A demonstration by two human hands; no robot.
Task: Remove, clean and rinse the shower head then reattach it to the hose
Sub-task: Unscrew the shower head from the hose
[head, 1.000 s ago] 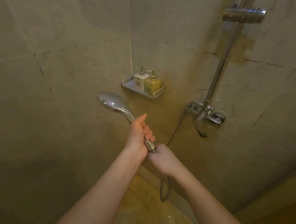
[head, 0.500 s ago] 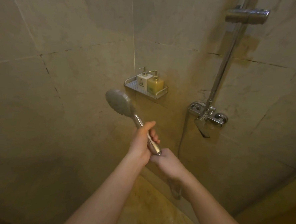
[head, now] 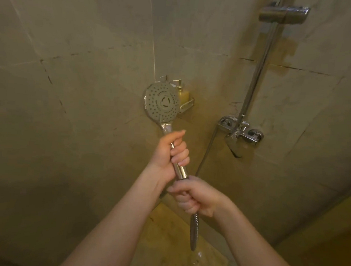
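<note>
The chrome shower head (head: 162,102) stands nearly upright in the middle of the view, its round nozzle face turned towards me. My left hand (head: 173,151) is wrapped around its handle just below the face. My right hand (head: 195,197) grips the joint at the bottom of the handle, where the ribbed metal hose (head: 193,230) comes out and hangs down. The joint itself is hidden inside my right fist. Another stretch of the hose (head: 207,151) runs up to the mixer tap.
The chrome mixer tap (head: 240,132) and riser rail (head: 261,62) with its holder (head: 284,13) are on the right wall. A corner shelf (head: 187,105) with a yellow pump bottle (head: 183,94) sits behind the shower head. Tiled walls enclose the wet floor (head: 175,252).
The shower head has swung from leaning left to nearly upright, and its nozzle face has turned towards me. Both hands kept their grips; the hose now hangs straight below my right hand.
</note>
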